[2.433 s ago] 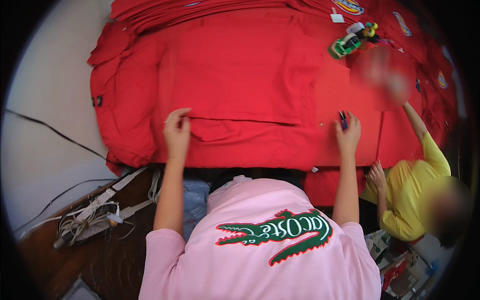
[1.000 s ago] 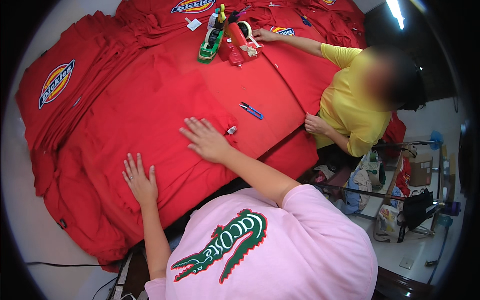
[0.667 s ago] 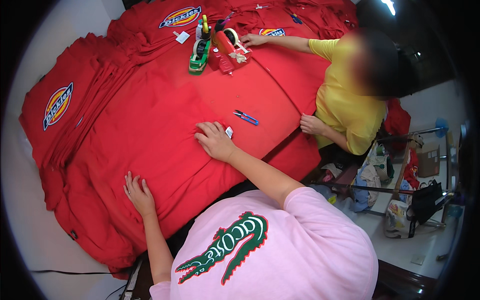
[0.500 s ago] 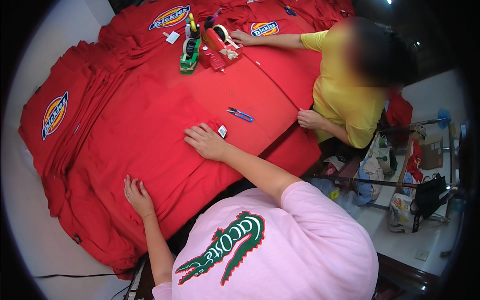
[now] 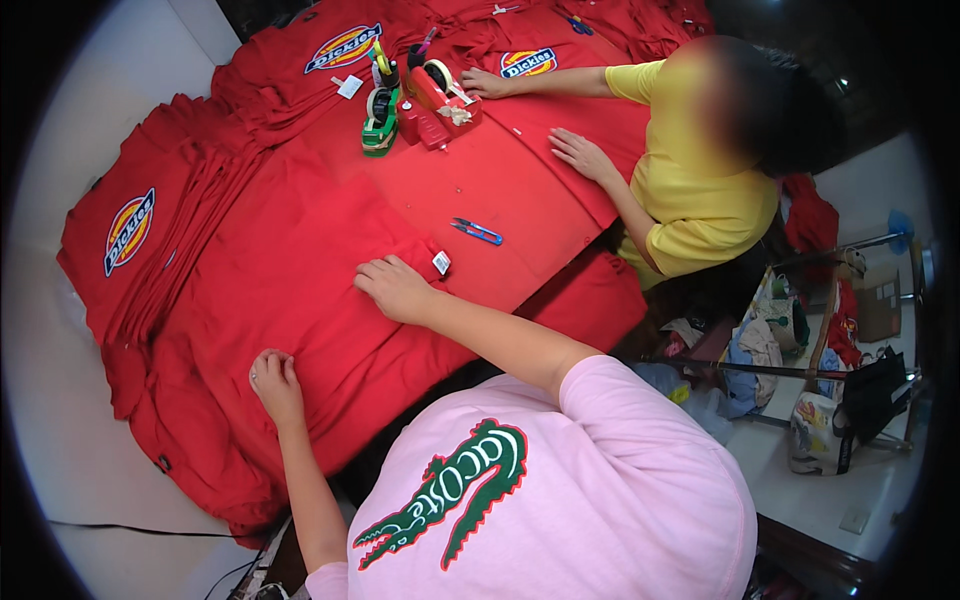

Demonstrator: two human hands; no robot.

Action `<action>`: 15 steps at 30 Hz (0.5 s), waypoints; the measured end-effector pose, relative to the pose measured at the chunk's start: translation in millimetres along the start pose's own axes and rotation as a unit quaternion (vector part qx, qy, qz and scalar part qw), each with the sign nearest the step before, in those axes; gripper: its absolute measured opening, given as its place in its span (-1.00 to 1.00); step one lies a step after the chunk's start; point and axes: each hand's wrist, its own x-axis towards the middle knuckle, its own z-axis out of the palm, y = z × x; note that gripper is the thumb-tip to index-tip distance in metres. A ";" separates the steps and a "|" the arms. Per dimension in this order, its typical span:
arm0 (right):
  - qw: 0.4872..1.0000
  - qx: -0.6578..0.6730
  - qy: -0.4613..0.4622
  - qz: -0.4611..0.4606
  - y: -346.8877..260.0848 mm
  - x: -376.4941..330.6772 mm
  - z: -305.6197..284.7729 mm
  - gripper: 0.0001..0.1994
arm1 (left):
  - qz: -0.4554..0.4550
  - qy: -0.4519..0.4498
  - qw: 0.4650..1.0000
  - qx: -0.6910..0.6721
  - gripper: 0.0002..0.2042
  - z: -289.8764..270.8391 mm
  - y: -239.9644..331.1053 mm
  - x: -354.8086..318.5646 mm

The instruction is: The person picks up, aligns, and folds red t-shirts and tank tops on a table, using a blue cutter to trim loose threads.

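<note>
On red shirt [image 5: 300, 270], both hands [image 5: 395, 288] press flat.

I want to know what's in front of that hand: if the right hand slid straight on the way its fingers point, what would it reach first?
The right hand lies flat on the red garment, fingers pointing toward the person's left. That way shows only more red cloth, then probably the stacked red shirts with the oval logo. The small white tag sits beside the hand, off that line.

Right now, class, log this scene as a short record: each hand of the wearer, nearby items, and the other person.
left hand: flat on red garment, near its lower edge
right hand: flat on the garment, beside small white tag
blue snips: lying apart
tape dispensers: far side
co-worker: yellow top, both hands on red cloth
</note>
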 end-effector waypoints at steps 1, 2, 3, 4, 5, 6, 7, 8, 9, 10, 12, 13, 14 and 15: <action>1.000 -0.028 -0.007 -0.003 0.8 -1.8 0.2 -0.83 | 0.008 0.009 1.000 -0.020 -0.92 -4.0 2.7 -2.9; 0.998 -0.055 -0.014 -0.006 0.9 -2.6 -2.3 -0.82 | 0.016 0.019 0.999 -0.039 -0.91 -8.1 4.9 -6.6; 0.996 -0.081 -0.023 -0.008 0.8 -4.4 -5.2 -0.81 | -0.007 0.002 0.997 -0.074 -0.90 -12.4 11.8 -13.2; 0.995 -0.080 -0.067 0.000 1.9 -5.2 -8.5 -0.80 | -0.029 -0.015 0.993 -0.109 -0.89 -16.0 21.0 -22.0; 0.991 -0.075 -0.111 0.005 -0.3 -2.8 -13.2 -0.78 | -0.055 -0.030 0.988 -0.140 -0.88 -22.8 27.4 -33.4; 0.985 -0.072 -0.155 0.011 -1.1 -2.8 -17.0 -0.77 | -0.053 -0.034 0.988 -0.141 -0.87 -25.9 28.8 -44.1; 0.983 -0.062 -0.173 0.002 -1.8 -5.0 -22.3 -0.77 | -0.051 -0.037 0.988 -0.142 -0.86 -28.8 28.8 -55.8; 0.980 -0.053 -0.193 -0.007 -1.6 -8.9 -29.1 -0.77 | -0.050 -0.041 0.987 -0.145 -0.85 -31.6 29.6 -67.1; 0.976 -0.046 -0.213 -0.014 -0.2 -14.8 -33.8 -0.77 | -0.051 -0.048 0.988 -0.137 -0.86 -38.3 33.8 -76.1; 0.980 -0.042 -0.193 -0.027 -0.3 -21.4 -36.5 -0.74 | -0.048 -0.061 0.989 -0.125 -0.87 -42.0 34.6 -86.4; 0.986 -0.035 -0.153 -0.050 -5.4 -33.5 -41.6 -0.69 | -0.040 -0.085 0.990 -0.103 -0.88 -49.8 36.2 -108.2; 0.990 -0.033 -0.123 -0.066 -11.4 -35.8 -41.0 -0.65 | -0.040 -0.114 0.990 -0.075 -0.89 -50.4 34.9 -121.8; 0.992 -0.032 -0.092 -0.082 -22.4 -33.1 -44.1 -0.62 | -0.032 -0.117 0.989 -0.084 -0.86 -51.7 38.8 -130.7; 0.993 -0.031 -0.060 -0.096 -30.3 -31.5 -45.3 -0.58 | -0.022 -0.120 0.988 -0.092 -0.83 -52.7 47.0 -136.5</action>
